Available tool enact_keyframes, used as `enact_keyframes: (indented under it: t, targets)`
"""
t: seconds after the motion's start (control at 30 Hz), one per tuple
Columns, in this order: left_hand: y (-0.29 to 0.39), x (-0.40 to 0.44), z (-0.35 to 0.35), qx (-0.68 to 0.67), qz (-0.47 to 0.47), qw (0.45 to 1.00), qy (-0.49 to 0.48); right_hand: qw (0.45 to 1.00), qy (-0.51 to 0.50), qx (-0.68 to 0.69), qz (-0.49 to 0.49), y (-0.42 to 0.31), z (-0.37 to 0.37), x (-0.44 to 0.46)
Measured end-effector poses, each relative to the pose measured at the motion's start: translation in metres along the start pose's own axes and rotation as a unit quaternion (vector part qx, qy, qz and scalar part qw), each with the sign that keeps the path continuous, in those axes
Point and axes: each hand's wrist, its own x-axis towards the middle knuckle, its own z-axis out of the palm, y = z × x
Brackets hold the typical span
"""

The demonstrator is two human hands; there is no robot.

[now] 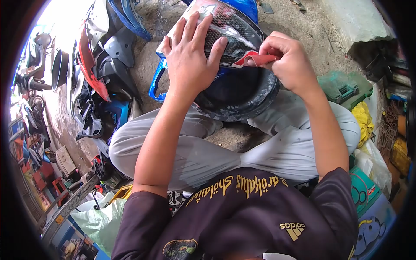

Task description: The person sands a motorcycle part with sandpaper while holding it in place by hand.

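My left hand (193, 56) lies with spread fingers on a motorcycle body panel (232, 32), which has a mesh pattern, white and red patches and blue edges. At the panel's right corner, my right hand (289, 60) pinches a curled strip of reddish-brown sandpaper (262, 60). The strip reaches the red tip of the panel, though its contact underneath is hidden. Below the panel stands a round black tub (236, 97) with a worn, whitish-stained rim, between my crossed legs. A blue frame-like part (157, 82) sticks out at the panel's left.
Several motorcycle fairings, among them a red one (92, 65), are piled along the left. On the right lie a green case (346, 86), a yellow cloth (363, 119) and a teal box (363, 190). A concrete block (359, 21) stands at the upper right.
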Motion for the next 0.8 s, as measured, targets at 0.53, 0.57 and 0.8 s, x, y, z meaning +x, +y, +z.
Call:
enact_keyframes:
  t: [0.53,0.57,0.8]
  targets:
    - [-0.001,-0.001,0.005,0.004,0.026,0.999,0.023,0.997,-0.018,-0.027,-0.066,0.003,0.001,0.005]
    - [-0.001,-0.002,0.005,0.004,0.026,0.999,0.023,0.998,-0.021,-0.032,-0.054,0.002,-0.002,0.006]
    - [-0.001,-0.001,0.004,-0.011,0.023,0.999,0.021,0.995,-0.017,-0.041,-0.091,-0.002,0.007,0.002]
